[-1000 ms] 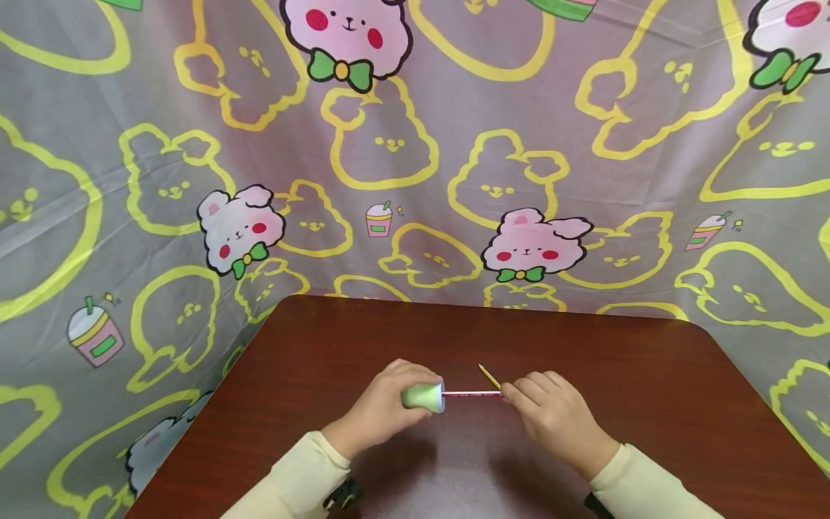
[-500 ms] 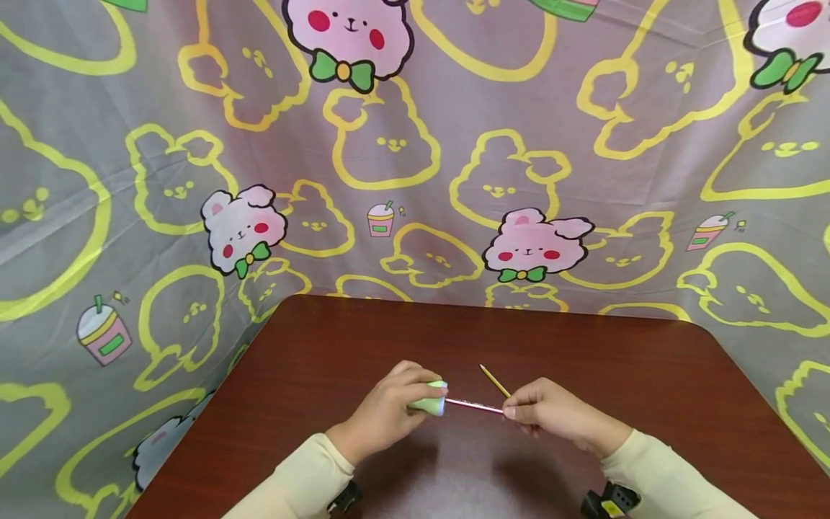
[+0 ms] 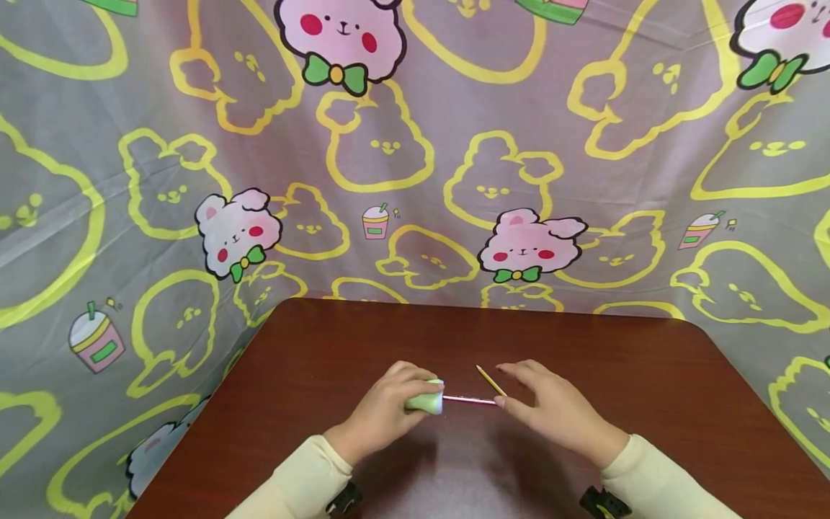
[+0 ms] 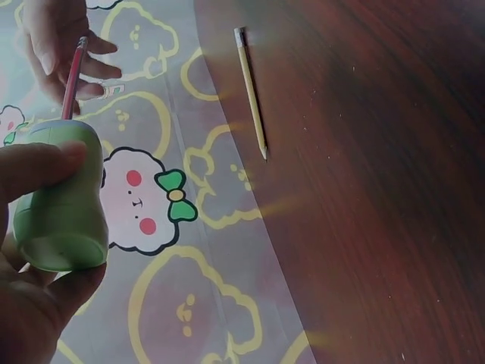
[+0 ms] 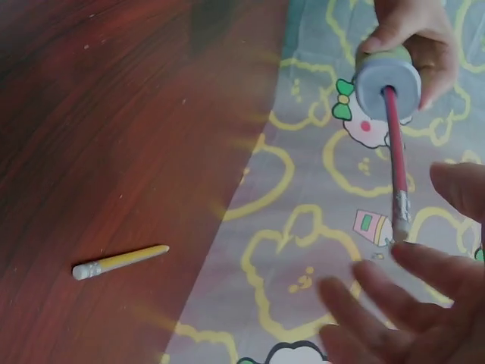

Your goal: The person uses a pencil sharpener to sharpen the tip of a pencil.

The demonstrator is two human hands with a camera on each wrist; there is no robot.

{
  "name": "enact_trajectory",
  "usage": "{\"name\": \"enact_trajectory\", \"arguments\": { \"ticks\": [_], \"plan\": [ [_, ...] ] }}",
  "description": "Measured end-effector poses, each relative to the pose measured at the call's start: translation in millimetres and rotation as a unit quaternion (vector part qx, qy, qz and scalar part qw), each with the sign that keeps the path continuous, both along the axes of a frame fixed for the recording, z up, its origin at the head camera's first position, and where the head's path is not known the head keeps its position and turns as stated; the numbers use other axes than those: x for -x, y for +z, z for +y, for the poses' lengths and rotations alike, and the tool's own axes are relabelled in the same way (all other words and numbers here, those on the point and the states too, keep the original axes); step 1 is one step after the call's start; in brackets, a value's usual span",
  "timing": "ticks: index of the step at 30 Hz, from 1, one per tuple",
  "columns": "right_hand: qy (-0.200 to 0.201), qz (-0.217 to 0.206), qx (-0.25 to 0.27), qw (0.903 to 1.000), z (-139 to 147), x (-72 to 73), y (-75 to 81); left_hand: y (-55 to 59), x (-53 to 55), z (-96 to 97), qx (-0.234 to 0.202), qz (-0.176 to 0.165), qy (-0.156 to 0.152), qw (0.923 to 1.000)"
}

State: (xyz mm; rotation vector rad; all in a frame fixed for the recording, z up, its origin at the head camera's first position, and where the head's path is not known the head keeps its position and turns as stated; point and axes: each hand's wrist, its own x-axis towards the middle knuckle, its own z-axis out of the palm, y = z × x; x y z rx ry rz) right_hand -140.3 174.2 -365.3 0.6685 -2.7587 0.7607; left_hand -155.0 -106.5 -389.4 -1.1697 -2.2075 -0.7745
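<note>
My left hand (image 3: 379, 411) grips a green pencil sharpener (image 4: 61, 201), its fingers and thumb curled round the body, held on its side above the table. A red pencil (image 5: 396, 148) sticks out of the hole in the sharpener's pale end face (image 5: 371, 87), so its point is hidden inside. Its silver-banded eraser end points towards my right hand (image 3: 560, 414). That hand has its fingers spread apart, close to the pencil's end; whether a fingertip touches it I cannot tell.
A short yellow pencil (image 3: 490, 379) with an eraser lies on the dark brown table (image 3: 363, 331), just beyond the hands. Patterned grey cloth (image 3: 415, 252) hangs behind the table and along its sides.
My right hand held the red pencil's end half a second ago; now its fingers have let go and spread. The left hand and the sharpener stay nearly in place.
</note>
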Motion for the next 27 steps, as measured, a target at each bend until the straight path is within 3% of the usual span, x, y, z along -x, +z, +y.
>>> {"name": "enact_trajectory", "arguments": {
  "ticks": [2,4,7,11,15,20,27],
  "plan": [
    [0.004,0.08,-0.021,0.9966,0.2,-1.1,-4.1,1.1,-0.5,-0.7,-0.004,-0.009,0.004,0.9999],
    [0.02,0.164,-0.033,0.9857,1.1,-0.7,-8.3,2.4,-0.7,-1.3,-0.009,-0.016,0.008,0.9998],
    [0.045,0.278,-0.041,0.9587,2.1,1.7,-13.8,4.4,-1.0,-1.7,-0.014,-0.027,0.01,0.9995],
    [0.084,0.379,-0.028,0.9211,1.4,6.1,-17.5,6.1,-1.6,-1.6,-0.019,-0.043,0.012,0.9988],
    [0.11,0.439,-0.013,0.8916,-0.7,9.3,-19.1,6.3,-1.2,-1.8,-0.031,-0.061,0.012,0.9976],
    [0.121,0.474,-0.014,0.8721,-3.0,10.1,-18.9,7.5,-1.7,-2.8,-0.047,-0.097,0.007,0.9941],
    [0.15,0.526,-0.004,0.8372,-6.7,11.9,-18.6,9.7,-3.8,-3.2,-0.057,-0.131,-0.002,0.9897]
  ]
}}
